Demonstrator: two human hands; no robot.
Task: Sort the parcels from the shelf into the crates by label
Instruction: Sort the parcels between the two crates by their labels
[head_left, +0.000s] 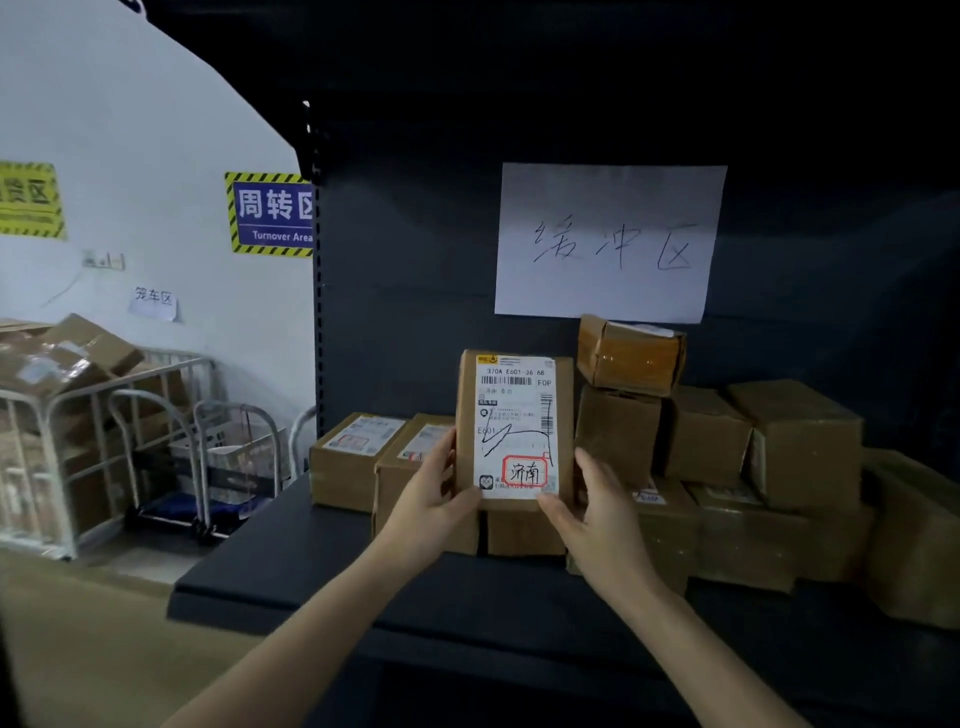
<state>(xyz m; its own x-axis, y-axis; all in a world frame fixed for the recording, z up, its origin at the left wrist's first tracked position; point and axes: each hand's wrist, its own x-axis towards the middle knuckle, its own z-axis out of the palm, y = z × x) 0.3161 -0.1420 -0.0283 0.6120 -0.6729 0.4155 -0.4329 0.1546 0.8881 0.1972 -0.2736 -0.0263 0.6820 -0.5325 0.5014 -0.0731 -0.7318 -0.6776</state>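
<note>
both hands hold one parcel (515, 428) upright above the shelf (332, 561): left hand (431, 506) fingers grip its left edge, right hand (597, 512) fingers its right.

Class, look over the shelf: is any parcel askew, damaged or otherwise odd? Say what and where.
The small taped box topping the stack beside the held parcel sits tilted, not square with the box beneath. The parcel's label carries a black pen scrawl.
</note>
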